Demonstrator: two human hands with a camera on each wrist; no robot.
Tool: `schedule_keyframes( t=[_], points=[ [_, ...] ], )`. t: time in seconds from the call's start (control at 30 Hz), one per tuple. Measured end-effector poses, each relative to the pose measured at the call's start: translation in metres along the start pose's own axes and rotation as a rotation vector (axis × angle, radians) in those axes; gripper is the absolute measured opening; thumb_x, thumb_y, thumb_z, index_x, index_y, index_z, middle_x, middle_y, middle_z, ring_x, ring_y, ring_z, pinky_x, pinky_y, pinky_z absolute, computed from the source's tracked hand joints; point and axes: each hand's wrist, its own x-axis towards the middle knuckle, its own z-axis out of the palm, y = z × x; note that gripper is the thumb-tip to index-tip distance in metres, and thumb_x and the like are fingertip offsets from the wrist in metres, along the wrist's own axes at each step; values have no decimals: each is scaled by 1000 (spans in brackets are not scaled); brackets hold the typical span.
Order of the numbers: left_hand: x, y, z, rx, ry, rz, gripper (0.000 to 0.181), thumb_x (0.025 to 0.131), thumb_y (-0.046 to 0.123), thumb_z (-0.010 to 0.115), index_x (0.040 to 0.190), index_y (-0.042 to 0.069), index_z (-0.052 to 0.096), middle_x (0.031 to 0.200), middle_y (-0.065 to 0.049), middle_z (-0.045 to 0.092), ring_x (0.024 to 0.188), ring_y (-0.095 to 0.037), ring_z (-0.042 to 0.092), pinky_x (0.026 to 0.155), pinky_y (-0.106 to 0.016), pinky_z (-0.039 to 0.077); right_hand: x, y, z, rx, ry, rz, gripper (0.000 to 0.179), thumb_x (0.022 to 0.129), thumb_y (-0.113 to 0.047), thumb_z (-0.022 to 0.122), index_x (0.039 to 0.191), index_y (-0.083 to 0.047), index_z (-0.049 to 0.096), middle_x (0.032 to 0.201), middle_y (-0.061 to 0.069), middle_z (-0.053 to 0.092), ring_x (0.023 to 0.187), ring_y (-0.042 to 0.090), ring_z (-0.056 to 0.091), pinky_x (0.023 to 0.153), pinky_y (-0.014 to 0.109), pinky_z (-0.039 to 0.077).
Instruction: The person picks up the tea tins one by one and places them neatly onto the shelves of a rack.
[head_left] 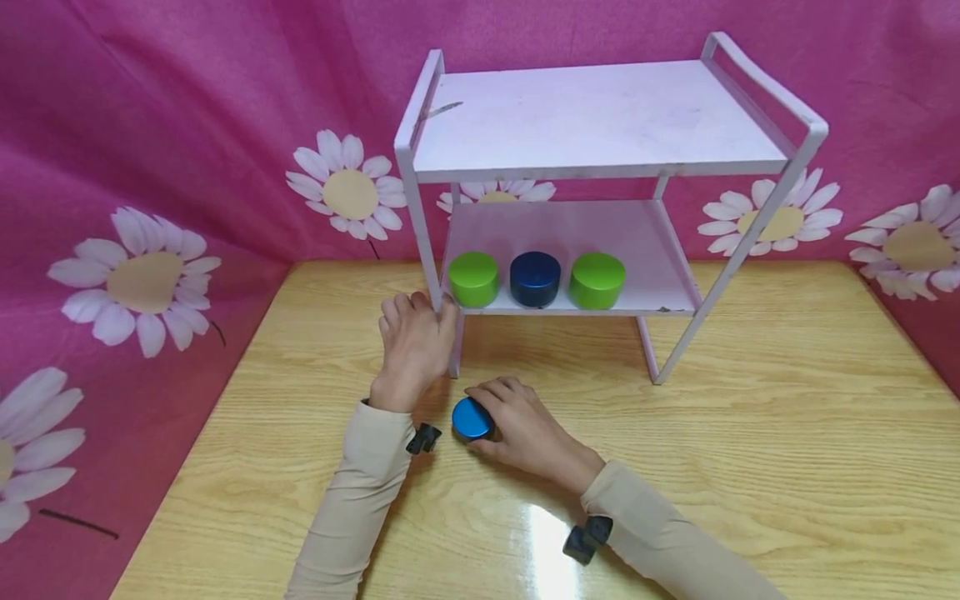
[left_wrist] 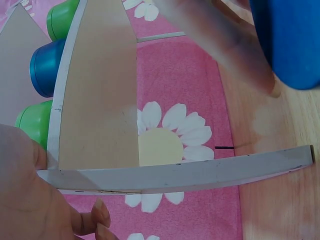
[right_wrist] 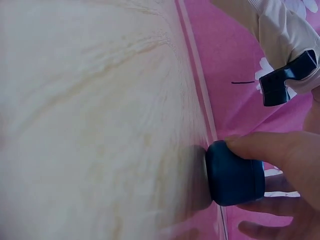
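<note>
My left hand (head_left: 416, 346) grips the front left leg of a white two-tier shelf rack (head_left: 592, 121), right at the level of its lower board. In the left wrist view, fingertips (left_wrist: 101, 214) curl past the leg. Below the rack, on the table, my right hand (head_left: 525, 433) holds a short blue cylinder (head_left: 471, 418) by its sides. The right wrist view shows the thumb on one side of this blue cylinder (right_wrist: 234, 174) and fingers on the other, its base close to the tabletop. Along the lower board's front edge stand a green cylinder (head_left: 473, 280), a dark blue one (head_left: 535, 279) and another green one (head_left: 597, 282).
A wood-grain table (head_left: 787, 433) carries the rack. Behind and to the left hangs a pink cloth (head_left: 247, 108) printed with large white daisies. The rack's upper board overhangs the lower one, with raised side rails. Black straps with small cameras (head_left: 587, 539) sit on both wrists.
</note>
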Motion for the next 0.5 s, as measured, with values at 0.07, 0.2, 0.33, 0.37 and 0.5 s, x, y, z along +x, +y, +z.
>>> schedule_keyframes(
  t=[0.07,0.2,0.33,0.37,0.5],
  points=[
    [0,0,0,2,2,-1,51,98,42,22,88,-2,46,91,-17,40,90,-34,31,82,-44,27,0,0,0,-2,-4,-2,69,75,-33,82,129,0,56,123,15,59,116,36,50,97,52,40],
    [0,0,0,3,4,1,51,98,42,22,88,-2,46,91,-17,40,90,-34,31,81,-44,27,0,-1,0,4,-12,3,67,76,-32,81,129,1,56,122,15,60,115,35,50,97,51,40],
    [0,0,0,2,5,2,51,98,42,22,89,-3,46,92,-17,40,90,-34,32,81,-44,27,0,-2,0,31,-15,8,64,77,-31,80,128,1,57,120,15,61,114,33,51,96,50,41],
    [0,0,0,1,5,2,51,98,42,22,89,-3,47,92,-17,40,90,-34,32,81,-45,27,0,-3,-1,36,-14,9,64,77,-31,80,127,1,57,120,15,61,114,33,52,96,50,41],
    [0,-1,0,1,1,2,52,99,42,22,90,-3,47,93,-17,40,91,-34,31,82,-45,27,0,-3,-1,38,-18,12,64,77,-31,80,127,1,57,120,15,61,113,33,52,96,49,42]
  ],
)
